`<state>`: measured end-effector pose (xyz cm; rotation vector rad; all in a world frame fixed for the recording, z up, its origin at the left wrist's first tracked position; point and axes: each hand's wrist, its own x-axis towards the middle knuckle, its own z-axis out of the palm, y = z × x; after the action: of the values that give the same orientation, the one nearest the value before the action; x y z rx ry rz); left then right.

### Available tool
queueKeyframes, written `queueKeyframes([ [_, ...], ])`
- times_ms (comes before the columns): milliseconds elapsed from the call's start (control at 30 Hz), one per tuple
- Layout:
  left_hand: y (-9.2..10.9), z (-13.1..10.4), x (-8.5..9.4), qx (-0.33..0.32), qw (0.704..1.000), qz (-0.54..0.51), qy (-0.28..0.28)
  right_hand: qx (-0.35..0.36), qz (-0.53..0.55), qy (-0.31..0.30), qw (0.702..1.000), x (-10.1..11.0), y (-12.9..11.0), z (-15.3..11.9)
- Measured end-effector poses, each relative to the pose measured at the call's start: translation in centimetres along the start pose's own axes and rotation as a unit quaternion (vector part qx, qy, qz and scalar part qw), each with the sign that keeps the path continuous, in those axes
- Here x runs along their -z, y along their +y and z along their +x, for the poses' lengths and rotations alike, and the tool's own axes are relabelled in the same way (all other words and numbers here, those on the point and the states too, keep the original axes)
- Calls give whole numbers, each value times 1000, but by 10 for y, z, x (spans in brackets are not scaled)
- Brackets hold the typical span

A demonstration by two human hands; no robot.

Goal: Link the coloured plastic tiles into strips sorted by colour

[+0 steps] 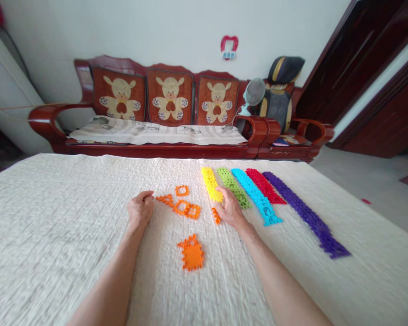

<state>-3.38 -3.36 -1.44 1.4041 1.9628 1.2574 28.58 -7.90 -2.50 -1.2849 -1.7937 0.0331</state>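
My right hand rests on the near end of a yellow strip of interlocking tiles, fingers touching it; a small orange piece sits under its thumb side. My left hand lies loosely curled on the cream cloth, holding nothing, just left of several loose orange tiles. A solid orange tile lies nearer to me between my forearms. Right of the yellow strip lie green, cyan, red and purple strips.
A dark red wooden sofa with bear cushions stands beyond the cloth's far edge, with a small fan and a bag at its right end. Dark wooden doors stand at the right.
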Motion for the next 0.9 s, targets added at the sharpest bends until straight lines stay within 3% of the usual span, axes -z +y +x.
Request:
queueKeyframes([
  [300, 6, -3, 3, 4, 1000, 10, 4, 31, -3, -20, 999, -1, -3, 1],
  [600, 5, -3, 2, 2, 1000, 9, 4, -54, -78, 20, 995, -12, -14, 7],
  [900, 11, -5, 3, -3, 1000, 14, 11, -65, -83, 31, 994, -18, -12, 7],
])
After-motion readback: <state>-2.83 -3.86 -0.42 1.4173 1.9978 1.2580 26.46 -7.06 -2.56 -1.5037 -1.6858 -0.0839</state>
